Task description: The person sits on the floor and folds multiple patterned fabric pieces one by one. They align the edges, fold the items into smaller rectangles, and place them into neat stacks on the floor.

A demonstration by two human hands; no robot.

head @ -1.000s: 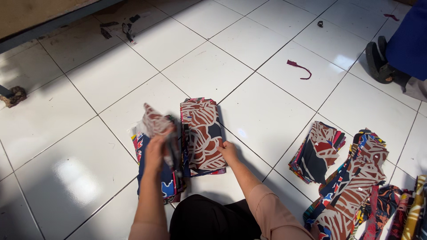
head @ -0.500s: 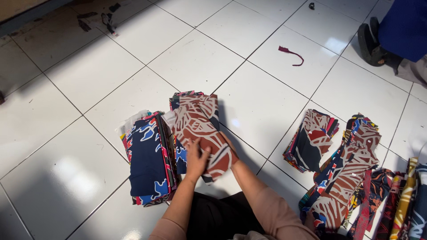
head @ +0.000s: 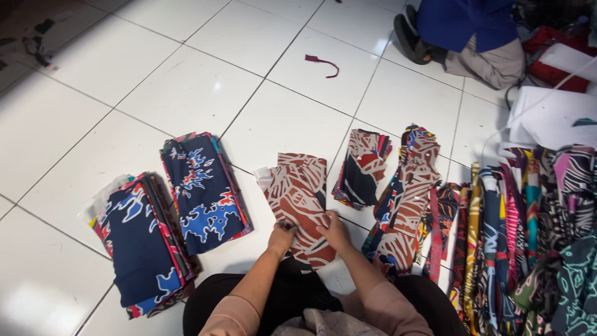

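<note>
Sorting of printed fabric pieces on a white tiled floor (head: 205,81), judged roughly midway. Item in hand: a flat rust-brown cloth piece with a white line pattern (head: 301,196), lying near the middle of the floor just in front of the seated person's knees. The left hand (head: 281,238) rests on its near edge with fingers curled together, seemingly pinching the cloth; the right hand (head: 334,231) lies flat beside it, fingers close together and pressing down. Already laid out, to the left: a thick stack of navy-blue pieces with white and red motifs (head: 140,246) at the near left, and a second navy stack with bright blue and red print (head: 204,191) just beside it, slightly farther. To the right: a small folded stack in brown, navy and red (head: 362,168), then a long tumbled strip of brown-and-white pieces (head: 407,199). Remaining, as judged: a large unsorted heap of mixed multicoloured cloth strips (head: 528,236) at the far right. Another person in a blue garment (head: 463,22) crouches at the far edge; a dark red scrap (head: 322,61) lies apart on the tiles.
</note>
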